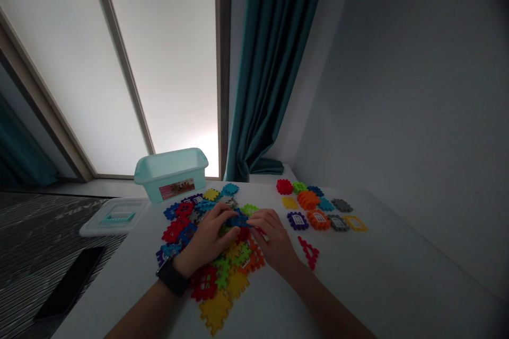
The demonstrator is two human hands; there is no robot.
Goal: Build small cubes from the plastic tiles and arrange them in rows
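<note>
A loose heap of colourful toothed plastic building tiles lies on the white table in front of me. My left hand [212, 235], with a black watch at the wrist, reaches over the heap, its thumb and fingertips at a blue building tile [239, 218]. From the other side my right hand [274, 238] pinches the same tile's right edge, fingers curled. Part of the tile is hidden by my fingers. Below my hands lie a red window tile [204, 282], a green tile [222, 271], an orange tile [254, 258] and a yellow tile [216, 311].
Sorted by colour at the right are red [284, 186], orange [308, 200] and grey tiles [342, 205], with a red triangular piece [309, 252] nearer me. A mint plastic bin [170, 169] stands at the back left, beside its lid [113, 217]. A teal curtain [274, 63] hangs behind.
</note>
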